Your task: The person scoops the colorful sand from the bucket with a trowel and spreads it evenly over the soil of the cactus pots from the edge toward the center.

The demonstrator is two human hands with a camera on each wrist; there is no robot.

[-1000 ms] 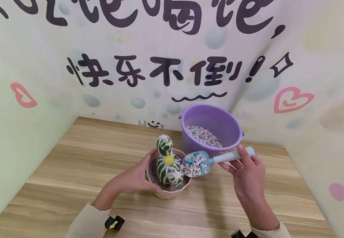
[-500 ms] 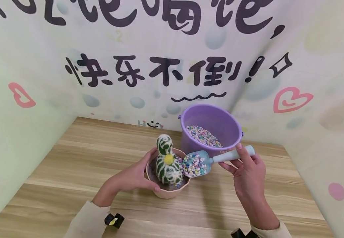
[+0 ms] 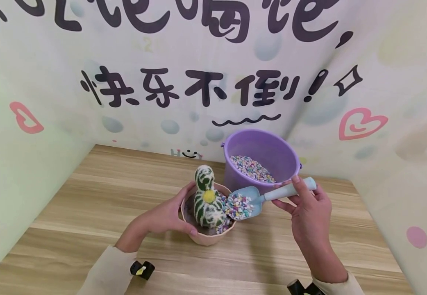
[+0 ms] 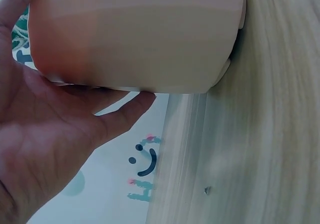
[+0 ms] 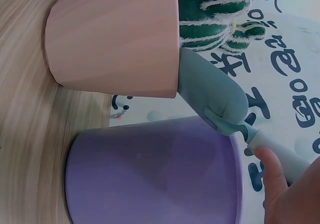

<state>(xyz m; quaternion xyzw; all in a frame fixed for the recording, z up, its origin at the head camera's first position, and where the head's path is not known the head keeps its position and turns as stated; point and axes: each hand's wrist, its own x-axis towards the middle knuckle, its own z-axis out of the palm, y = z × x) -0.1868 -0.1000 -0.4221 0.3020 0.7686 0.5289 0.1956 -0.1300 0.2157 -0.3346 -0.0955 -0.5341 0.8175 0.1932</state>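
A pale pink flowerpot [image 3: 207, 241] stands on the table with a green, white-striped toy cactus [image 3: 209, 209] in it, bearing a yellow flower. My left hand [image 3: 167, 215] grips the pot's left side, thumb in front and fingers behind; the left wrist view shows fingers along the pot wall [image 4: 135, 43]. My right hand [image 3: 311, 213] pinches the handle of a light blue scoop [image 3: 257, 200]. Its blade is tilted over the pot's right rim, as the right wrist view also shows. Colourful pebbles [image 3: 240, 205] lie on the blade, and others lie beside the cactus.
Behind the scoop stands a purple bucket [image 3: 261, 141] with more colourful pebbles [image 3: 252, 169] in it, close to the pot. A printed backdrop [image 3: 154, 119] rises at the back edge of the wooden table [image 3: 99, 196]. A tiny speck [image 4: 207, 190] lies on the table.
Pebbles have slid off the scoop into the pot; fewer remain on the blade and more lie at the cactus's right side. The scoop's handle has risen slightly. The left hand keeps its hold.
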